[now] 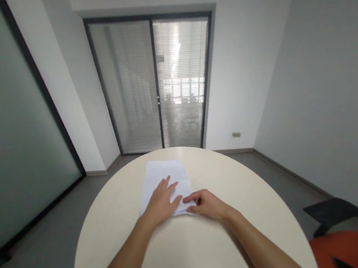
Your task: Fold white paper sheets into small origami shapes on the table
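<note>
Folding looked only partly done: the white sheet of paper (166,182) lay on the round cream table (227,231), near the far edge, its near end seemingly doubled over. The left hand (161,204) was spread flat on it, gripping nothing. The right hand (207,204) was loosely curled, fingertips pressing the near edge. Thin, matte paper; smooth tabletop.

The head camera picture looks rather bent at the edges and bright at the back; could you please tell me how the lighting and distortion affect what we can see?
In the head view, wide-angle distortion splays the walls and door frame outward; daylight through the blinds glares, blurring whatever is behind. The left hand, right hand and white paper on the round table are evenly lit, with only soft shadows.
</note>
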`<state>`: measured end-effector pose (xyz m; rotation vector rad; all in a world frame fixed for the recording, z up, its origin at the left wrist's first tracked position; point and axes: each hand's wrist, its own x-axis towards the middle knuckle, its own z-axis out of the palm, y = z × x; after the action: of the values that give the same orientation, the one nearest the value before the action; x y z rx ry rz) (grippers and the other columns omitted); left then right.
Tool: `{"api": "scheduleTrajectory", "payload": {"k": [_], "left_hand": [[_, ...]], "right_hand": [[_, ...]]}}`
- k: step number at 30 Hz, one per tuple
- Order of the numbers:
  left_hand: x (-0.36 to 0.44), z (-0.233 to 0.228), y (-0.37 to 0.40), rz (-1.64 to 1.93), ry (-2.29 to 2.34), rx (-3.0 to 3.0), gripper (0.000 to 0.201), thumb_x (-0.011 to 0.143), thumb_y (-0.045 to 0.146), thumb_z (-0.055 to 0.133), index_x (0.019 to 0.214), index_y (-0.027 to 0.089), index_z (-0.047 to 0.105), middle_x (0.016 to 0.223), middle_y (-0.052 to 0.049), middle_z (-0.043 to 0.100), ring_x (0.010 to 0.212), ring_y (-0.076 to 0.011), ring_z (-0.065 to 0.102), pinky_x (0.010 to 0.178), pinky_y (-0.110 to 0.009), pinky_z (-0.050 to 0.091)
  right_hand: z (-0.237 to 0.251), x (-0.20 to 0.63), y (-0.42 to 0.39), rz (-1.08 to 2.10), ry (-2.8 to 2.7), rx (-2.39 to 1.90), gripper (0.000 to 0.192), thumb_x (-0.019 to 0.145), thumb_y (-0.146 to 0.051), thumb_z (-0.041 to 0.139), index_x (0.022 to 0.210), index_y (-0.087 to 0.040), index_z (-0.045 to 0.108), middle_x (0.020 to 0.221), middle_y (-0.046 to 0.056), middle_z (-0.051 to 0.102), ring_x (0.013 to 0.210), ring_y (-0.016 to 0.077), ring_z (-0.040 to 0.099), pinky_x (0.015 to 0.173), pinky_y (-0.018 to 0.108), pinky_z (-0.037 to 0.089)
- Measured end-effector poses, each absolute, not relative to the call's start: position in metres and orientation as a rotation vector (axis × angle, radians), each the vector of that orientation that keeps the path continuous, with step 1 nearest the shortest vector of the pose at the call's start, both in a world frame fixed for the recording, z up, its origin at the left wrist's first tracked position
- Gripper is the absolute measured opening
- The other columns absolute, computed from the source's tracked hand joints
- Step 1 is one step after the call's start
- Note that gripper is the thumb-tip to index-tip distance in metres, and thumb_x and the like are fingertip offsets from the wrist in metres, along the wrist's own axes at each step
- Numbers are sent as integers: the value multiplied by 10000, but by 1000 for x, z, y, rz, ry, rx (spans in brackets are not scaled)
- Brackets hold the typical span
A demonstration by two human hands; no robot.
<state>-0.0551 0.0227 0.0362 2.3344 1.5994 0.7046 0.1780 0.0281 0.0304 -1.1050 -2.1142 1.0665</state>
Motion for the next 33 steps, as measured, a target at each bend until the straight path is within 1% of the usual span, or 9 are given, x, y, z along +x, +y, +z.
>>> {"api": "scheduleTrajectory", "payload": {"k": [3,6,8,11,14,16,20,26,33], "left_hand": [[-49,38,10,418,1390,2303,692,898,623,481,1497,286,399,1646,-77,134,1506,-364,80,1191,-554,159],[-51,40,6,289,1321,2310,765,857,621,539,1524,306,337,1636,-87,179,1503,-386,64,1177,-614,111],[-53,40,5,275,1292,2355,821,779,579,651,1504,302,381,1623,-89,231,1501,-393,74,1182,-606,116],[-53,41,5,348,1221,2439,691,770,422,676,1425,273,509,1578,-85,349,1478,-355,227,1197,-510,204],[-52,39,7,449,1189,2481,471,860,254,526,1323,251,613,1467,-75,517,1379,-282,434,1160,-414,310],[-55,38,11,495,1259,2481,433,907,199,426,1281,238,642,1395,-79,589,1311,-257,515,1123,-391,354],[-71,37,26,474,1579,2442,425,935,166,375,1255,232,648,1275,-107,668,1202,-267,600,1028,-387,415],[-99,36,40,344,2088,2359,439,893,54,347,1201,149,644,1180,-157,702,1122,-272,640,986,-392,408],[-106,41,38,282,2449,2076,411,887,54,328,1122,163,646,1119,-159,722,1071,-295,651,934,-448,422]], "right_hand": [[35,177,26,1097,-2152,-1055,361,749,-444,740,1014,-203,783,734,18,702,596,133,496,566,252,382],[40,180,27,1120,-2152,-1047,375,738,-423,746,1035,-194,766,742,19,703,577,125,491,547,242,365],[42,184,30,1067,-2121,-1036,330,803,-414,681,1039,-198,761,832,36,730,626,138,537,585,251,397],[39,192,38,942,-2033,-1071,328,877,-422,588,1057,-198,745,916,51,748,718,168,597,656,275,436],[29,201,49,804,-1967,-1182,352,904,-461,540,984,-184,743,852,52,741,732,185,617,696,296,452],[21,208,55,693,-1903,-1272,377,918,-473,501,960,-183,736,867,61,741,740,196,629,725,313,467],[11,220,62,445,-1938,-1391,378,906,-411,495,1075,-158,719,1044,108,731,954,241,649,894,359,473],[14,222,58,168,-2143,-1572,485,931,-416,461,1298,-150,636,1417,142,555,1353,266,447,1148,402,285],[24,223,51,250,-2244,-1831,698,950,-582,368,1525,-186,364,1608,122,273,1491,337,184,1180,464,154]]}}
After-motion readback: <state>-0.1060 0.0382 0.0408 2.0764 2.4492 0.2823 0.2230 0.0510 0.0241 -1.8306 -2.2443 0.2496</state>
